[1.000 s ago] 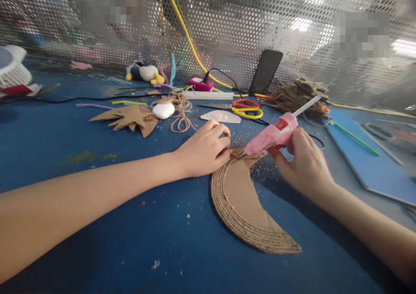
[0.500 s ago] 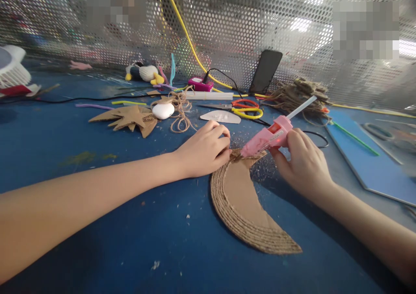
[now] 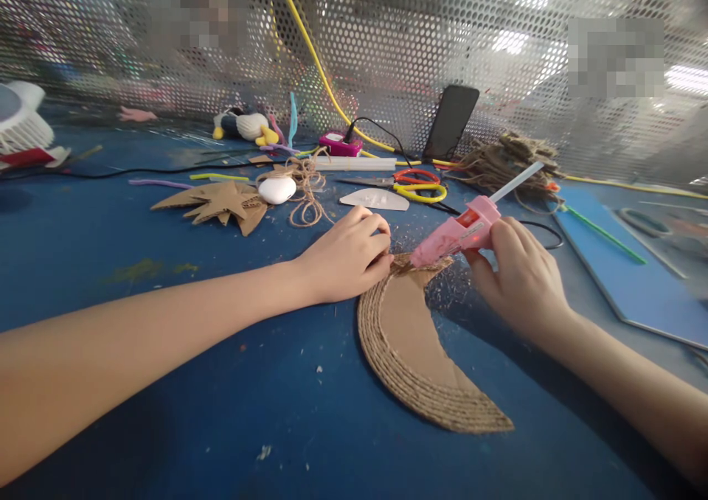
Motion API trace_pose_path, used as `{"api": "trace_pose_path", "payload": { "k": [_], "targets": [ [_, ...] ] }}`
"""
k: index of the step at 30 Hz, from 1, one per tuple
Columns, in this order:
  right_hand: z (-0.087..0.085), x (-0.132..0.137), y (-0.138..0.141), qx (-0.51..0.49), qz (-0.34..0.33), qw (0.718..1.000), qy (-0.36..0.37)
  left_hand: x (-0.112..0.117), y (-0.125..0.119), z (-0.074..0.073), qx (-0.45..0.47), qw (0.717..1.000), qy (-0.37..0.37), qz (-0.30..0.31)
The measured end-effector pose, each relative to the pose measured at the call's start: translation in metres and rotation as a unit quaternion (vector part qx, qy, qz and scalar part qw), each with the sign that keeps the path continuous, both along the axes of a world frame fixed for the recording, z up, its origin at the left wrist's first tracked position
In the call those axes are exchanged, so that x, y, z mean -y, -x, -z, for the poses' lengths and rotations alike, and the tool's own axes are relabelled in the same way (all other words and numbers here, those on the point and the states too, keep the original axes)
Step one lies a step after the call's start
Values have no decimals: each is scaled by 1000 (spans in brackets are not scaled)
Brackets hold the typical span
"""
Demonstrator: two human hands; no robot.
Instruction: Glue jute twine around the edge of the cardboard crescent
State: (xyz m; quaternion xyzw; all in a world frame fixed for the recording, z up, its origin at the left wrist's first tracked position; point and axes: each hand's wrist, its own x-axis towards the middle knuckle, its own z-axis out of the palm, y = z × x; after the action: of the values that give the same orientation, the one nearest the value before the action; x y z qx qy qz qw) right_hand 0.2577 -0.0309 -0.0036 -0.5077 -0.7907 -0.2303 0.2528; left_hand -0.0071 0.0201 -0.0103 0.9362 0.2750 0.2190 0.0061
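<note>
A crescent of brown cardboard (image 3: 412, 316) lies flat on the blue table, with rows of twine (image 3: 381, 356) along its outer curve. My left hand (image 3: 348, 257) is closed at the crescent's upper left edge, fingers bent and pressed down on it; whether a twine end is also under the fingertips is hidden. A pink hot glue gun (image 3: 456, 231) is gripped in my right hand (image 3: 523, 271). Its nozzle points down left and touches or nearly touches the twine at the crescent's top. A clear glue stick (image 3: 517, 181) sticks out of its back.
Behind the hands lie scissors (image 3: 420, 192), a white oval piece (image 3: 375, 199), glue sticks (image 3: 354, 164) and loose twine (image 3: 307, 209). Cardboard star shapes (image 3: 221, 201) are at left. A phone (image 3: 450, 124) leans on the perforated metal screen, beside a twine bundle (image 3: 509, 157). A blue board (image 3: 619, 264) is at right.
My right hand and the glue gun's rear have shifted very slightly right, while the nozzle stays at the crescent's top. My left hand and the crescent look almost unmoved.
</note>
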Motion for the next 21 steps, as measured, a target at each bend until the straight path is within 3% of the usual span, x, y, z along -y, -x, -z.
{"api": "trace_pose_path", "payload": {
  "k": [21],
  "targets": [
    [-3,-1,-7,47,-19,996,-68,0,0,0,3,1000,6,2]
  ]
}}
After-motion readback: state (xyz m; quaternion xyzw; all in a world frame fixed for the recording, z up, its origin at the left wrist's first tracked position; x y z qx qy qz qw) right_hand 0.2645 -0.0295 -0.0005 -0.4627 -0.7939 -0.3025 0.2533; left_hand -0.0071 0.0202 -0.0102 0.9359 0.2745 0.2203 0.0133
